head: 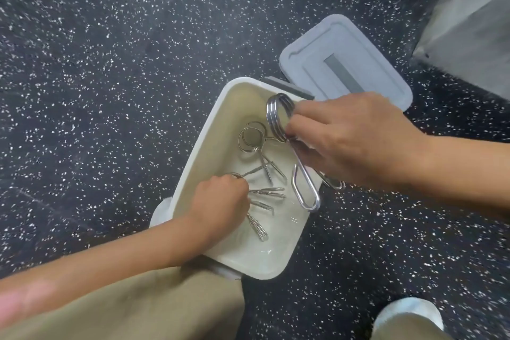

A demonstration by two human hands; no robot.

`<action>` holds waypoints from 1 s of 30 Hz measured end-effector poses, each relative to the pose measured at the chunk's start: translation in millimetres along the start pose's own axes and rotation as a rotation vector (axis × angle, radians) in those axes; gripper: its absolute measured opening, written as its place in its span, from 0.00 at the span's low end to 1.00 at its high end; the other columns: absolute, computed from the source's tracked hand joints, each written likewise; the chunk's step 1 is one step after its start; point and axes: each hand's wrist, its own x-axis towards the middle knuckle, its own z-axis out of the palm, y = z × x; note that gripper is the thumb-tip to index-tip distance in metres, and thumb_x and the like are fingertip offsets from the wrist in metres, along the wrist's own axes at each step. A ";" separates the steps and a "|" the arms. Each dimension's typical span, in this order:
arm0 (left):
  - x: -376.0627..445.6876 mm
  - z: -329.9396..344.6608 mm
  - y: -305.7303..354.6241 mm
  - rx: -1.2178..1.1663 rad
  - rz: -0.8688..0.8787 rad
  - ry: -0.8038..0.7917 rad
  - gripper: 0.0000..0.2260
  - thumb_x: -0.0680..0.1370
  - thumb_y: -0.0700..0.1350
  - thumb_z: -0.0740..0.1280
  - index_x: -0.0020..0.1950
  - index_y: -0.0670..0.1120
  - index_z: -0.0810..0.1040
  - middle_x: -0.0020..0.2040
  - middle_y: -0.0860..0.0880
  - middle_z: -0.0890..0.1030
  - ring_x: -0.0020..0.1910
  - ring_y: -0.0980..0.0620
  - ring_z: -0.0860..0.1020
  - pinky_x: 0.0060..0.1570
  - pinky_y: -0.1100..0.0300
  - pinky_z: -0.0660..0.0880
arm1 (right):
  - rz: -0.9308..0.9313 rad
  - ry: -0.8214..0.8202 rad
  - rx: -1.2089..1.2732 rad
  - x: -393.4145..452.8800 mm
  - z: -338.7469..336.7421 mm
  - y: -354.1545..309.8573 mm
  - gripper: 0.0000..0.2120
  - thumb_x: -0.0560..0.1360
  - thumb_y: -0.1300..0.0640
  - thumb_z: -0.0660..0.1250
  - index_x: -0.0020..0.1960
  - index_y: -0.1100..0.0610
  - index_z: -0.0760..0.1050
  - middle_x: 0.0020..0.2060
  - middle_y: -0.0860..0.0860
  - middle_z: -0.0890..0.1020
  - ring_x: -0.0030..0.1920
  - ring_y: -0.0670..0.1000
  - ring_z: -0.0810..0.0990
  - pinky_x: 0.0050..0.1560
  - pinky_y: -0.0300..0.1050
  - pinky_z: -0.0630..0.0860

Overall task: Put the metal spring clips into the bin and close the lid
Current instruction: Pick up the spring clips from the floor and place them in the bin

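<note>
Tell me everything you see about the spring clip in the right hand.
The spring clip is shiny, chrome-like metal wire: a coil of several turns at the top and two long looped handles trailing down. The right hand pinches it where coil meets handles. It hangs over the open white bin, coil above the far end; one handle loop reaches the bin's right rim, the other is mostly hidden under the hand.

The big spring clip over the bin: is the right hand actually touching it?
Touching. The head view shows the right hand fingers pinching the big spring clip by its coil.
</note>
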 end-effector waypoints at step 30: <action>-28.9 -50.4 -39.3 -0.264 -0.012 0.239 0.21 0.74 0.66 0.52 0.40 0.52 0.75 0.29 0.52 0.78 0.33 0.46 0.78 0.33 0.53 0.76 | -0.341 -0.405 -0.201 45.4 142.1 -1.4 0.07 0.63 0.68 0.72 0.39 0.60 0.78 0.33 0.55 0.78 0.30 0.57 0.79 0.24 0.43 0.70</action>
